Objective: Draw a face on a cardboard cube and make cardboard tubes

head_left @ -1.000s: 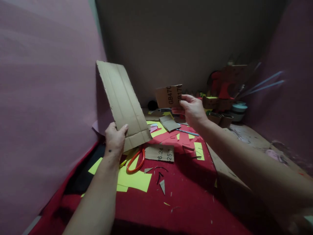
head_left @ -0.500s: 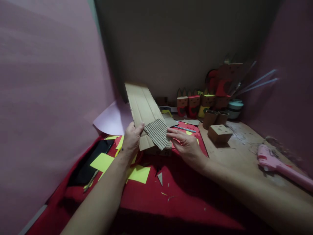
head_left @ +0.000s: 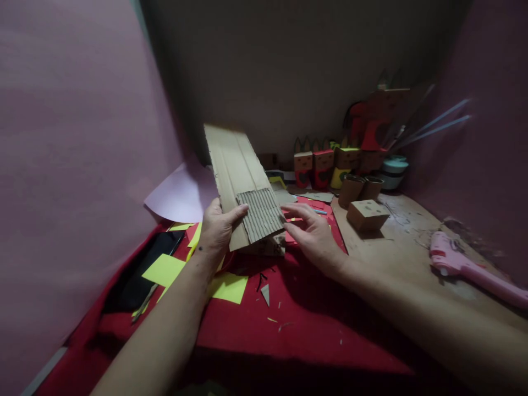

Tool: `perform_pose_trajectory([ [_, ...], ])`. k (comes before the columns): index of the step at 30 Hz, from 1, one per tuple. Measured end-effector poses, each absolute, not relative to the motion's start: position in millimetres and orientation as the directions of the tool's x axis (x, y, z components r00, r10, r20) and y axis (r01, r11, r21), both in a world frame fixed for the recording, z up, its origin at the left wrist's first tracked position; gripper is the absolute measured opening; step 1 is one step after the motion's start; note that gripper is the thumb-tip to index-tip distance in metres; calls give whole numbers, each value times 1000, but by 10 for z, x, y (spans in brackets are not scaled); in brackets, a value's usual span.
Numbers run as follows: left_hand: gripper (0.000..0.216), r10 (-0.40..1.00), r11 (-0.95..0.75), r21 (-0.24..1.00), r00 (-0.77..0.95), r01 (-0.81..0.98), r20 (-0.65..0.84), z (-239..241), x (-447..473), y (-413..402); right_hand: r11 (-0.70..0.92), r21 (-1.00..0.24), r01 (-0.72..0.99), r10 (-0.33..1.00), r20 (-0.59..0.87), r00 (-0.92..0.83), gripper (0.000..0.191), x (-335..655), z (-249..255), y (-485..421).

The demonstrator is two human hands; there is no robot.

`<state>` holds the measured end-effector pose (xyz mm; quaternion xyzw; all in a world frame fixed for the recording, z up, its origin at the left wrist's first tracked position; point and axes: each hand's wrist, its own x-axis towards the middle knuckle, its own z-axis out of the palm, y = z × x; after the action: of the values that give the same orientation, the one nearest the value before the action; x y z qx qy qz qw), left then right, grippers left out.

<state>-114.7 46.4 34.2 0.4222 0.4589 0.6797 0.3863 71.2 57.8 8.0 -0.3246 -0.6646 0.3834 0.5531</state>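
My left hand (head_left: 218, 230) grips the near end of a long brown cardboard strip (head_left: 231, 165) that slants up and away over the red cloth (head_left: 297, 324). A small ribbed piece of corrugated cardboard (head_left: 261, 214) lies on top of the strip's lower end, my left thumb pressing on its left edge. My right hand (head_left: 311, 236) has its fingers stretched out, the fingertips touching the ribbed piece's right edge. Another cardboard scrap (head_left: 268, 247) lies just under the strip.
Yellow paper pieces (head_left: 165, 269) and a black phone (head_left: 140, 278) lie at the left. Pink paper (head_left: 181, 192) leans behind. Decorated cardboard figures (head_left: 322, 168), two tubes (head_left: 358, 190), a small cardboard box (head_left: 367, 214) and a pink glue gun (head_left: 466, 264) stand at the right.
The right hand brought its small cardboard piece down onto the long strip and let go of its grip. The left hand lowered the strip toward the cloth.
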Motion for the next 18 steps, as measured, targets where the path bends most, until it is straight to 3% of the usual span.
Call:
perform_pose_trajectory([
  [2,44,912,-283,951,-340,-125,227,348,-1175,466,241,-954,-181,943,274,-187,32,715,125,603],
  [4,44,909,-291,951,-340,-106,240,344,-1197,471,-53,-943,-330,943,61,-327,22,719,153,626],
  [7,43,914,-295,952,-313,-77,258,333,-1208,470,-308,-864,-399,837,-46,-546,18,726,158,641],
  [10,45,923,-292,954,-282,-74,261,335,-1196,461,-320,-863,-390,792,-18,-610,21,722,151,629],
  [18,47,927,-282,959,-267,-38,262,349,-1165,438,-223,-887,-405,816,57,-575,26,676,134,597],
])
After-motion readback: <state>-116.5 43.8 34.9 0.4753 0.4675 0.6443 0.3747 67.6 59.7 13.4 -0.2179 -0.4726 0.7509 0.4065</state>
